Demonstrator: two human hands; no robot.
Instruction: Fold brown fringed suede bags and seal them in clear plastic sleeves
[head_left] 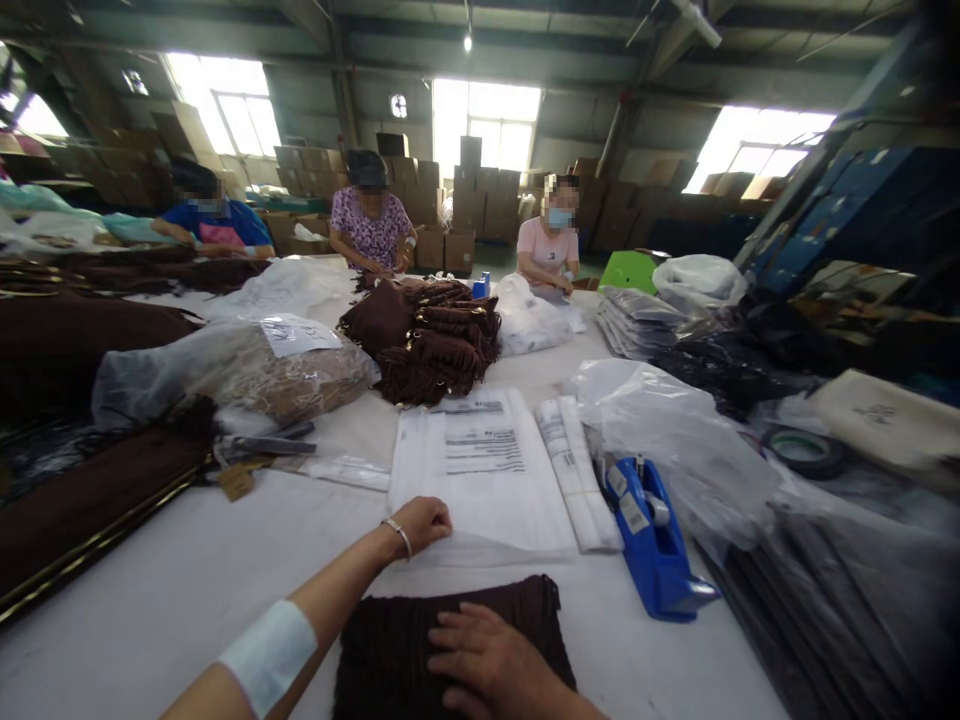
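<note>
**Hands on the garment and the bags**

We see our right hand [491, 655] lying flat, fingers spread, on a folded brown garment [390, 650] at the near edge of the white table [150, 600]; it presses without grasping. Our left hand [421, 522] (a bracelet on the wrist) reaches to the near edge of a stack of clear bags [487, 470] just beyond the garment, fingers curled at the top bag's edge; we cannot tell whether they pinch it. A blue tape dispenser [652, 545] sits right of the stack. Farther off lies a heap of brown garments [427, 340], and three other people work at the far end.
</note>
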